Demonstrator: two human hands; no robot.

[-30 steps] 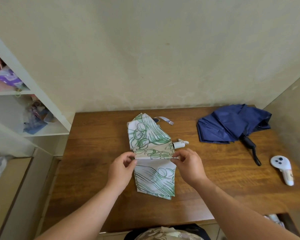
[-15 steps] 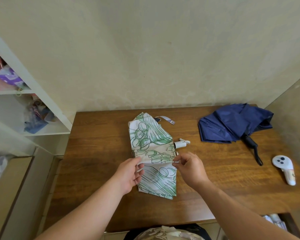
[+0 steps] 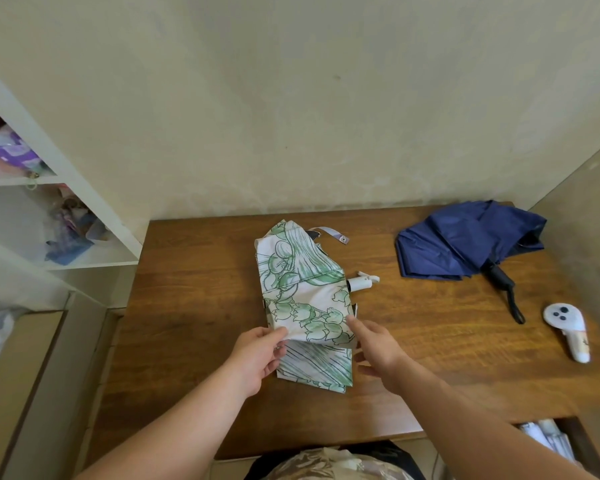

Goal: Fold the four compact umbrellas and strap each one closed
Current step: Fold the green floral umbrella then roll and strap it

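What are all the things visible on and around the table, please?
Wooden table: one, brown, centre.
White fabric umbrella with green print: one, table middle, partly folded.
White umbrella handle: one, sticking out at its right side.
Closing strap: one, pale, loose at its far end.
Navy fabric umbrella: one, far right, unfolded heap, black handle.
White plastic controller: one, right edge.
White shelf unit: one, left, holding assorted items.
Left hand: pinching the printed fabric's left edge.
Right hand: fingers spread at the right edge.
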